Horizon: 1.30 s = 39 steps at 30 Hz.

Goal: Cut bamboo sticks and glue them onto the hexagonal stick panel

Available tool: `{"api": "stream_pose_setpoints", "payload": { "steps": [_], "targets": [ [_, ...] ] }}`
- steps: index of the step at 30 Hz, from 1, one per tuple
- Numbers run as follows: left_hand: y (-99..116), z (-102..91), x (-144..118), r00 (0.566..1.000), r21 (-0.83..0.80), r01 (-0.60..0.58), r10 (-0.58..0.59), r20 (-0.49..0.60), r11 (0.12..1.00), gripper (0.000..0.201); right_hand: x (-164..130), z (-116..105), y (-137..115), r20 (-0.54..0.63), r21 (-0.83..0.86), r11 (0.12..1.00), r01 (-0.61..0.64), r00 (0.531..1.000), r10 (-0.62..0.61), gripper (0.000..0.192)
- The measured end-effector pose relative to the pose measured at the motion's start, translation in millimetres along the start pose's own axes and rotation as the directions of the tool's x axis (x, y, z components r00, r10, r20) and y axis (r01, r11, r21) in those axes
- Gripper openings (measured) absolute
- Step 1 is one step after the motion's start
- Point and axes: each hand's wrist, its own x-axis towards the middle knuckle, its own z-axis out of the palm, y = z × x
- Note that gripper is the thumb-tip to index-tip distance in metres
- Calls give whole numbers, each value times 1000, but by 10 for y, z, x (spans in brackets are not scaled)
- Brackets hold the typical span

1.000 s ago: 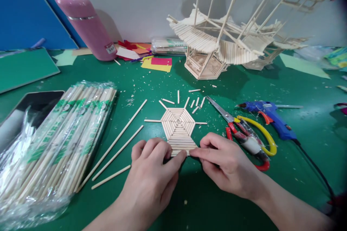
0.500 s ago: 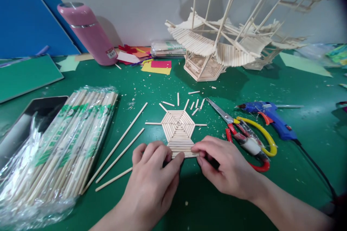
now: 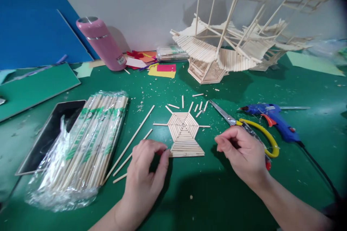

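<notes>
A flat panel of thin wooden sticks [image 3: 187, 147] lies on the green table. Its hexagonal web-like part has short sticks radiating outward, and a flared strip of rows widens toward me. At the strip's lower left corner is my left hand [image 3: 148, 168], thumb and forefinger curled nearly tip to tip; whether they grip anything is hidden. My right hand [image 3: 244, 151] hovers right of the panel, apart from it, fingertips pinched together with nothing visible in them. Behind that hand lie scissors with yellow and red handles [image 3: 260, 131], partly covered. Several short stick pieces [image 3: 200, 105] are scattered beyond the panel.
Long sticks [image 3: 132, 139] and a plastic-wrapped stick bundle [image 3: 92, 140] lie left, over a dark tablet-like device [image 3: 51, 135]. A blue glue gun [image 3: 273, 115] with its cord is right. Behind stand a pink flask [image 3: 104, 45] and a stick-built tower model [image 3: 217, 50].
My right hand has let go of the strip's right end and moved right. My left hand has drawn back left, uncovering the lower rows. The view has shifted slightly.
</notes>
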Motion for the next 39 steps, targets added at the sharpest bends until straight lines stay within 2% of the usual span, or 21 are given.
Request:
{"api": "stream_pose_setpoints", "payload": {
  "steps": [3,6,8,10,11,13,17,20,25,31,39],
  "targets": [
    [-68,-62,0,991,-61,115,-118,-55,991,8,8,-67,17,-26,-22,1000,14,1000,-14,24],
    [-104,-95,21,990,-91,117,-124,-68,989,14,29,-100,26,12,-51,998,24,1000,-23,36],
    [-100,-98,51,996,-61,78,-80,-31,995,18,46,-88,17,61,-86,995,41,997,-36,35],
    [-80,-88,81,1000,-2,21,-21,17,1000,11,57,-52,2,96,-118,992,34,995,-22,24],
    [-67,-81,92,999,28,-20,19,33,999,6,58,-28,-6,108,-134,991,21,994,-6,17],
    [-38,-65,96,991,74,-125,120,63,989,12,55,20,-19,148,-197,980,7,989,22,10],
    [1,-28,53,955,131,-262,237,179,956,19,46,79,-58,337,-359,921,152,941,-24,10],
    [-7,10,17,929,168,-320,274,248,932,23,48,93,-98,408,-416,886,204,913,-18,15],
    [-34,68,2,895,223,-370,282,347,902,28,60,126,-125,423,-452,869,203,906,8,20],
    [-28,90,-12,905,221,-343,258,338,913,28,64,162,-113,403,-481,852,204,915,8,20],
    [-3,76,-11,890,230,-373,276,364,899,28,67,175,-132,403,-492,852,180,914,40,20]
  ]
}}
